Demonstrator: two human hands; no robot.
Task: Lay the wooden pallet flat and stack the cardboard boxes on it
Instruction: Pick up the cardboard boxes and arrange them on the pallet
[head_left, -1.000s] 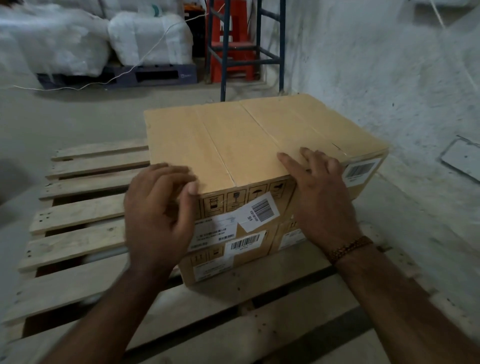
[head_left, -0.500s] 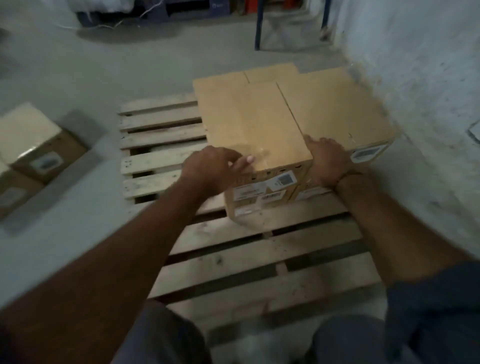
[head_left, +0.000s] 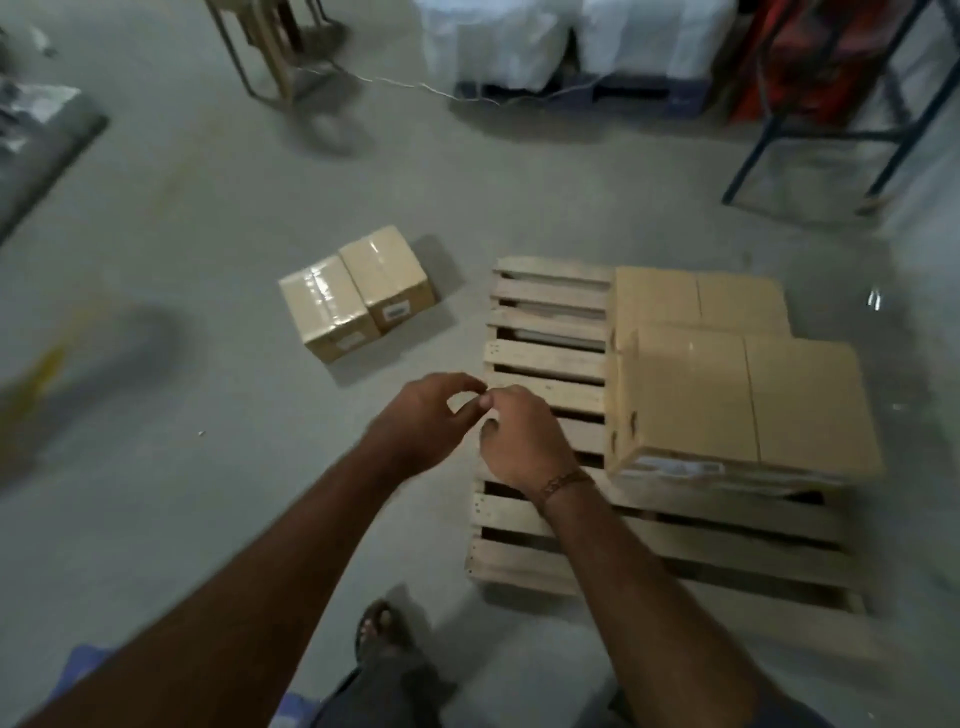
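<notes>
A: Our left hand (head_left: 426, 415) and right hand (head_left: 524, 441) hover mid-frame, fingers loosely curled, holding nothing. The slatted wooden pallet (head_left: 545, 364) lies flat at right, carrying smooth stacked boxes (head_left: 743, 395).

B: Two taped boxes (head_left: 358, 291) wait left of centre on the floor. We judge the pallet's gaps could tilt a badly set box.

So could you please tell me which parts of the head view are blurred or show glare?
Head view: dim light; motion blur smears the left floor edge and the trolley at the top. Glare streaks the tape on the two floor boxes. The boxes on the pallet stay fairly sharp, both hands slightly soft. Wide-angle bending shows at the rack.
</notes>
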